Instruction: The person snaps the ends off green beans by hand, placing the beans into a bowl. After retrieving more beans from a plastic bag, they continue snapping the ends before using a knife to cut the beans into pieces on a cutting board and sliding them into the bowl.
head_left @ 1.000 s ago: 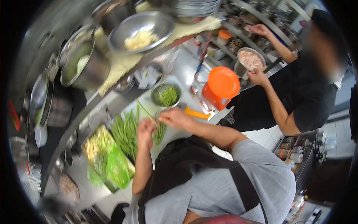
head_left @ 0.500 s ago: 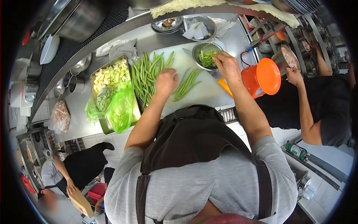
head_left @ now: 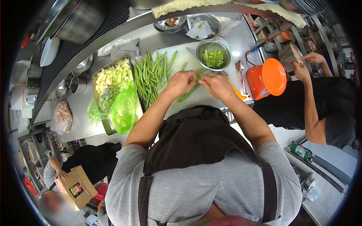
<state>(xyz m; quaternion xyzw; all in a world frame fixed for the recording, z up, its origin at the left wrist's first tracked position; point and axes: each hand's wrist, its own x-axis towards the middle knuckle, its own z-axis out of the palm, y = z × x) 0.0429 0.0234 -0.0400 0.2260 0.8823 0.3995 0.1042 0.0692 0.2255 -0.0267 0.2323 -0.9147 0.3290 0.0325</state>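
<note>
My left hand (head_left: 182, 82) and my right hand (head_left: 216, 85) are close together over the white cutting board (head_left: 171, 107), fingers closed on green beans (head_left: 198, 77) between them. Their fingertips partly hide those beans. Just beyond my right hand stands a metal bowl (head_left: 225, 66) with cut green pieces (head_left: 213, 58) inside. Left of my left hand lies a big pile of whole green beans (head_left: 145, 75). A knife with a yellow handle (head_left: 236, 89) rests by my right wrist, its blade mostly hidden.
Left of the bean pile is a metal tray (head_left: 108, 129) holding chopped pale vegetables (head_left: 115, 75) and a green plastic bag (head_left: 123, 111). An orange scale (head_left: 260, 81) and a spoon (head_left: 241, 71) are at the right. One co-worker (head_left: 316, 98) holds a pot; another carries a cardboard box (head_left: 81, 184).
My right hand has left the bowl and come down to the board. My left hand has moved right to meet it at the beans. The co-worker's box at lower left has turned.
</note>
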